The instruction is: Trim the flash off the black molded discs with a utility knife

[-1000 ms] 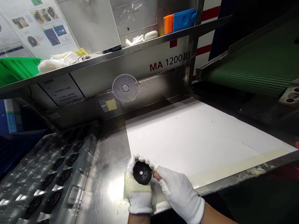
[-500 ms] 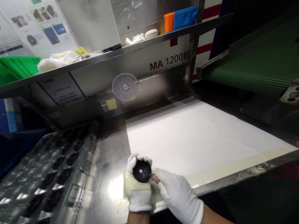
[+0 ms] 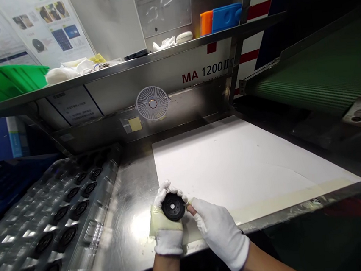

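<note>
- Head view, from where I watch at a distance: my wearer's two white-gloved hands work at the near edge of a stainless steel desk (image 3: 123,200).
- The black disc (image 3: 173,206), round with a small centre hole, sits just above the desk in the left hand (image 3: 167,228), its holed face turned up toward the camera.
- The left hand's grip is closed around the disc: the palm, with a yellowish coating on the glove, cradles it from below, and the fingers curl over its far rim. This hold appears to keep the disc steady and leaves its near rim free.
- The right hand (image 3: 220,232) comes in from the lower right, and its fingers touch that near rim. The grip looks partly closed, but I cannot tell whether it pinches the disc or something thin at the rim.
- To the left, a clear plastic tray (image 3: 107,189) holds rows of matching black discs (image 3: 65,238), each in its own pocket, which seems to keep them apart.
- To the right of the hands lies a white sheet (image 3: 234,160), taped along its near edge.
- Behind it are a small round fan (image 3: 152,103) and a metal shelf (image 3: 165,47) carrying a green bin (image 3: 6,82) and a blue block (image 3: 226,18).
- On the far right runs a green ribbed belt (image 3: 306,83).
</note>
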The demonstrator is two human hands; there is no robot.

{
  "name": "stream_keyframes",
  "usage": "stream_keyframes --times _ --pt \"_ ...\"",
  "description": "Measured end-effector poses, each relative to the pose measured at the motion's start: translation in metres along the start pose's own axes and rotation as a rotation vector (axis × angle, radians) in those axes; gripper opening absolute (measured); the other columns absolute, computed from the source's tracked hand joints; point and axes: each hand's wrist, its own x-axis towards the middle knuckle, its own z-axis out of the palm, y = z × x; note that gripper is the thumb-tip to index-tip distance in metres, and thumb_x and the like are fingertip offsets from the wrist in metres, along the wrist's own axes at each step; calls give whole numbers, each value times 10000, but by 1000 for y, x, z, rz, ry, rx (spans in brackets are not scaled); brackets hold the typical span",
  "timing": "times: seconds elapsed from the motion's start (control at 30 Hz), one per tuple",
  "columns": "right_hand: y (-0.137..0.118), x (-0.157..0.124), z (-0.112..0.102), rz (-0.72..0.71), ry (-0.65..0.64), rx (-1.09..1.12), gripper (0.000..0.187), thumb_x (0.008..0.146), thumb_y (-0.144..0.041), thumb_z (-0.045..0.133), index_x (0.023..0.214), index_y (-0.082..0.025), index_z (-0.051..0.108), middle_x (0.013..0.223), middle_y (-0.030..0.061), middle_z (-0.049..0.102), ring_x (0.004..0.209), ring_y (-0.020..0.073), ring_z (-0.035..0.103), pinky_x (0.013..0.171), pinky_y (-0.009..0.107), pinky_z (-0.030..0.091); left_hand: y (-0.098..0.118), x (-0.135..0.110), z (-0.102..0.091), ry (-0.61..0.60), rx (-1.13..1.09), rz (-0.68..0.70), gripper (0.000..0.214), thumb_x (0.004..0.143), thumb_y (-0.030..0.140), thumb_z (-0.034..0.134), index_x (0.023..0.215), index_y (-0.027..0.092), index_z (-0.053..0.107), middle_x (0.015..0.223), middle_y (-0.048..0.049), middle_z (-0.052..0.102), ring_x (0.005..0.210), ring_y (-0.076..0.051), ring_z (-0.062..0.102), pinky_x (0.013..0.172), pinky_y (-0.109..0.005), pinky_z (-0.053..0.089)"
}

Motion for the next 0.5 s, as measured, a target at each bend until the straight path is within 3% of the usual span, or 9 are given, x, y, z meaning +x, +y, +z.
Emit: stream_keyframes --times 0.3,0.5 --pt "-7 -6 3 -16 -36 29 231 911 -257 341 751 -217 502 656 -19 573 569 140 499 530 252 265 -4 1 8 94 -65 12 46 747 214 592 771 178 577 643 14 530 608 -113 523 589 -259 455" --pt "-6 -3 2 7 2 25 212 905 -248 351 770 -215 512 686 -11 584 604 146 519 550 257 275 -4 4 3 49 -112 -26 36 754 196 590 779 173 577 660 14 539 624 -102 528 621 -256 462"
